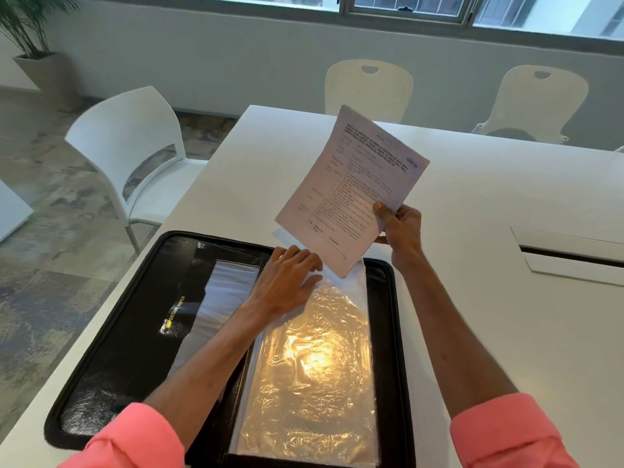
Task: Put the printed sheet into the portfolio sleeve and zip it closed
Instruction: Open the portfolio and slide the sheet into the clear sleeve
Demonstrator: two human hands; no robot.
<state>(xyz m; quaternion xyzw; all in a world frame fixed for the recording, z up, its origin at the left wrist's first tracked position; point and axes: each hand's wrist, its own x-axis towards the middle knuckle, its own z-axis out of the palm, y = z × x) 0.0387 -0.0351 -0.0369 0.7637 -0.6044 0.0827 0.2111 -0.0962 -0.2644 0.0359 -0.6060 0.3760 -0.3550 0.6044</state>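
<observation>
A black zip portfolio [114, 336] lies open on the white table [489, 298], its clear plastic sleeves [314, 373] stacked on the right half and shining with glare. My right hand [400, 228] holds the printed sheet [354, 187] by its lower right edge, tilted up above the far end of the sleeves. The sheet's lower corner hangs just over the top of the sleeve. My left hand [287, 278] rests with straight fingers on the upper left part of the top sleeve, near its opening.
The portfolio's left half has gold lettering [176, 314] and a clear pocket [223, 292]. A white chair [135, 153] stands left of the table, two cream chairs [369, 89] behind it. A cable slot [570, 256] is set into the table at right.
</observation>
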